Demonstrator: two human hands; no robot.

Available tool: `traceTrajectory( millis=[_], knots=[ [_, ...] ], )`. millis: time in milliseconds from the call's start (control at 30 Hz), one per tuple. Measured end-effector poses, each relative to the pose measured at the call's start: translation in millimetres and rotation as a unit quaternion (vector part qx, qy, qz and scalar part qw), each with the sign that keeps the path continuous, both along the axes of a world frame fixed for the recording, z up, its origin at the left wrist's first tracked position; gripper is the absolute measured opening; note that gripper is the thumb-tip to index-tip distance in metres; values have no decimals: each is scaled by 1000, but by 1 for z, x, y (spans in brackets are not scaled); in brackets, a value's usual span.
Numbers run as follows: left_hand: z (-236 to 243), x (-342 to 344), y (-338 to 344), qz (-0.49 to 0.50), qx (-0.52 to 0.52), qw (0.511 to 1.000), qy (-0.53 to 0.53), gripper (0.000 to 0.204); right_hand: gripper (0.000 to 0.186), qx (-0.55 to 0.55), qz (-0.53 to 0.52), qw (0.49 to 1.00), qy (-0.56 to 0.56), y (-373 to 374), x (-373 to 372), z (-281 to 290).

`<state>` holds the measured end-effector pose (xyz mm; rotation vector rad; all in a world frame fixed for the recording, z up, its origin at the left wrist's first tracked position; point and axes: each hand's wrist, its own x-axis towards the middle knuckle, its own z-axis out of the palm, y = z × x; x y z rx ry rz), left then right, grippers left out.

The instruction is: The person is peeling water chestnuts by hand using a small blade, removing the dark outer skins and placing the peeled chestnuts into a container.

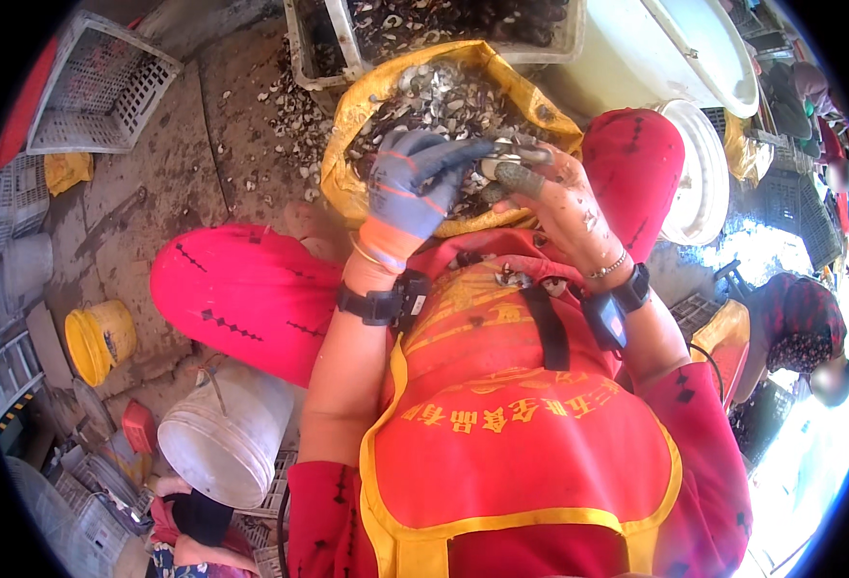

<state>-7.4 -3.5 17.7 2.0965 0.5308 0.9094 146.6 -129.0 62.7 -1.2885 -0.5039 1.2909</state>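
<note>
My left hand (413, 183), in a grey-blue glove with an orange cuff, meets my right hand (564, 197) above an open yellow sack (342, 144) filled with shells (434, 96). The gloved fingers are closed, pinching a small shell (489, 168) between the hands. My bare right hand, a dark cover on one fingertip, is curled round a slim greyish piece (530, 153); whether this is a small blade or part of a shell, I cannot tell. Wet bits cling to the right hand. The sack lies between my knees, just beyond my red apron (540, 453).
Beyond the sack stands a white crate (347, 43) holding dark shellfish, beside a large pale tub (665, 58). White buckets (699, 173) flank me, one (222, 433) tipped at left. A yellow bucket (100, 339) and an empty crate (106, 87) are farther left. People sit nearby.
</note>
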Motion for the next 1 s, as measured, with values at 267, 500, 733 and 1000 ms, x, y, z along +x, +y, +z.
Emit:
traceTrajectory(
  millis=[267, 500, 733, 1000],
  knots=[
    [-9, -3, -1, 31, -30, 999, -15, 32, 37, 79, -8, 997, 17, -2, 4, -7],
    [2, 2, 0, 40, -79, 995, -33, 30, 39, 102, -20, 980, 167, -3, 18, -34],
    [-8, 12, -10, 61, 34, 997, 24, 36, 22, 127, -97, 866, 474, 9, -3, -39],
    [-42, 12, -4, 87, -288, 943, -144, 25, 26, 111, -119, 873, 460, 8, -12, -42]
  ],
)
